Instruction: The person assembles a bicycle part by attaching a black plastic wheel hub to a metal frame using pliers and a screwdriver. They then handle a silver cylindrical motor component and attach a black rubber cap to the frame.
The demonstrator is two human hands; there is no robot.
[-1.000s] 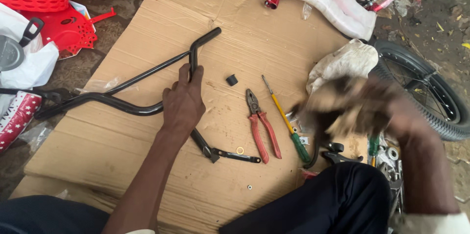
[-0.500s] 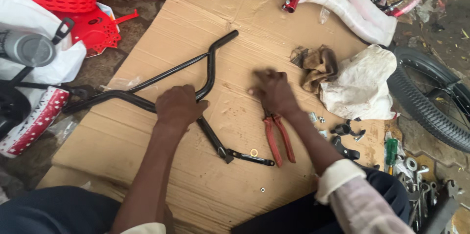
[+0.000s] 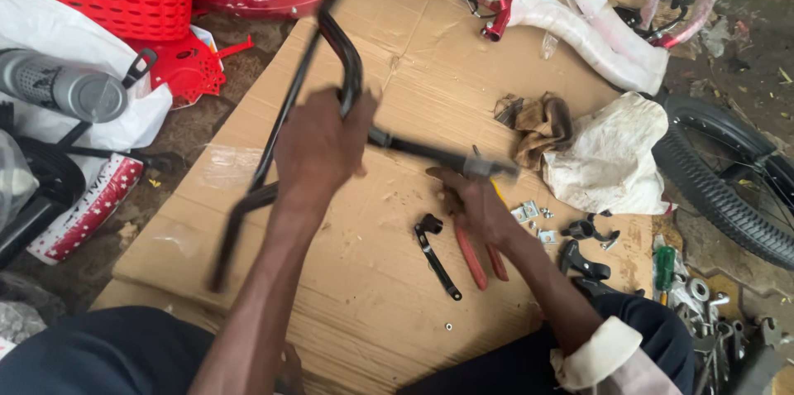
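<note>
Left hand clenched around the black handlebar, now lifted off the cardboard sheet where it lay flat a second ago. Right hand has come across from the rag; grip under the stem end unclear. Red-handled pliers and a black bracket lie just below.

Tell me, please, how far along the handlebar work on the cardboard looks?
Early on. The left hand holds the black handlebar lifted off the cardboard; the right hand rests at its stem end, over the red-handled pliers. A black bracket, small clamps and the wrapped frame lie loose, unassembled.
</note>
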